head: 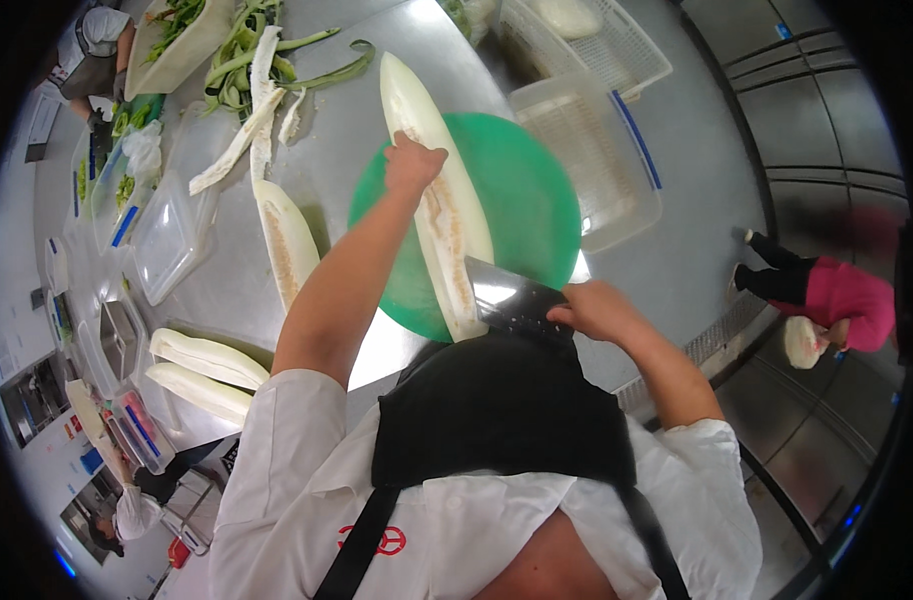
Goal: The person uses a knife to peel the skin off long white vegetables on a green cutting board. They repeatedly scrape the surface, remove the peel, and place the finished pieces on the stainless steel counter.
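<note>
A long, pale, halved gourd (456, 217) lies across the round green cutting board (531, 180), its seedy hollow showing. My left hand (415, 163) grips it towards its far end. My right hand (595, 309) holds a broad-bladed cleaver (513, 294) by the blade's near end and handle; its edge meets the gourd's pulp near the board's close side. Left of the board lies another halved gourd (285, 232), partly behind my left forearm. Two more peeled gourd pieces (205, 358) rest further left.
Pithy strips (239, 142) and green peelings (239, 82) lie at the back left on the steel table (344, 97). Clear plastic tubs (588, 165) and a white basket (636, 45) stand right of the board. Lidded containers line the left. A person in pink (839, 300) is at the far right; others are at left.
</note>
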### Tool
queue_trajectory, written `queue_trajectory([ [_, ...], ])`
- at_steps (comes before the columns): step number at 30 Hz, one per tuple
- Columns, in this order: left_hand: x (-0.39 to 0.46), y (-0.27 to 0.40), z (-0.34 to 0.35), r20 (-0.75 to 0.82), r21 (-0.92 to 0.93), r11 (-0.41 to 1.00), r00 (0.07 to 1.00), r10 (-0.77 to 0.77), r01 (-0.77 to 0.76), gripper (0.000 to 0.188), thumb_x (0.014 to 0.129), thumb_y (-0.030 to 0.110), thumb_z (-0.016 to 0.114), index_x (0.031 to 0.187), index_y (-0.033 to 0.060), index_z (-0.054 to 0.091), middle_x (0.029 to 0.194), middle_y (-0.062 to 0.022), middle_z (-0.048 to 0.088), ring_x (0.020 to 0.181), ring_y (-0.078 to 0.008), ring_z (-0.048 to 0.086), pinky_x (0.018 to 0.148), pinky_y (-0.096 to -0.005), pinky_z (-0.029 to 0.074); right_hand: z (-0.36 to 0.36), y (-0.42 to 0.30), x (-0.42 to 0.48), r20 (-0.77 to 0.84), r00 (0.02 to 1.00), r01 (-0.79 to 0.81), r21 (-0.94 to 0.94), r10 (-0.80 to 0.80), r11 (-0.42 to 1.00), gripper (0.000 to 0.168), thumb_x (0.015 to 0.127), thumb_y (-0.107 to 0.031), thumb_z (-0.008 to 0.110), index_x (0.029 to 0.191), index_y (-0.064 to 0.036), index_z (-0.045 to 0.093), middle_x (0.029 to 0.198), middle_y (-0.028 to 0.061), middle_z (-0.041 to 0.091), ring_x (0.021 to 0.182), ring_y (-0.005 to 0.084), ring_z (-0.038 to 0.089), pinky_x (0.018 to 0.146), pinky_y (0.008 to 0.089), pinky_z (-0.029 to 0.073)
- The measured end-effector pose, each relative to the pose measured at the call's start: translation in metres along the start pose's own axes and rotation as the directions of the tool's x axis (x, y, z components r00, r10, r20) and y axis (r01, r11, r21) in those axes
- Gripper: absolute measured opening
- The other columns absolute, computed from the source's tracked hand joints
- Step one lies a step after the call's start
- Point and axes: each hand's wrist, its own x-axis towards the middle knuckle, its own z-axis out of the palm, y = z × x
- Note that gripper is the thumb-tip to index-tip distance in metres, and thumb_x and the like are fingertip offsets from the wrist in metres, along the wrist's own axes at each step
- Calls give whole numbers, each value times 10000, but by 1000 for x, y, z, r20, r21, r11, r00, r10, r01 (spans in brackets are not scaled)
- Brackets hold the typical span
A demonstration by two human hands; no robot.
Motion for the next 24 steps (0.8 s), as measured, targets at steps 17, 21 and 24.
queue_trajectory([
  [17,44,-52,11,109,-56,988,983,147,-142,812,677,315,769,1339,-46,467,1224,-214,645,1116,-350,645,934,-409,523,-26,7,-19,-21,997,-71,39,72,997,415,921,-414,637,951,-1,662,930,241,689,900,441,647,758,522,509],
  [21,67,-74,16,218,-306,938,947,235,-163,679,700,226,758,1289,-27,533,1154,-180,667,1022,-296,656,845,-375,519,-43,12,0,-244,964,-80,131,110,988,407,927,-391,629,965,13,653,922,258,683,885,462,640,755,529,501],
  [24,57,-73,17,174,-439,883,949,263,-164,522,751,94,709,1251,23,577,1044,-95,681,871,-200,652,683,-332,507,-51,2,41,-373,918,-73,166,131,983,403,934,-368,619,989,30,654,934,267,681,906,462,641,783,526,500],
])
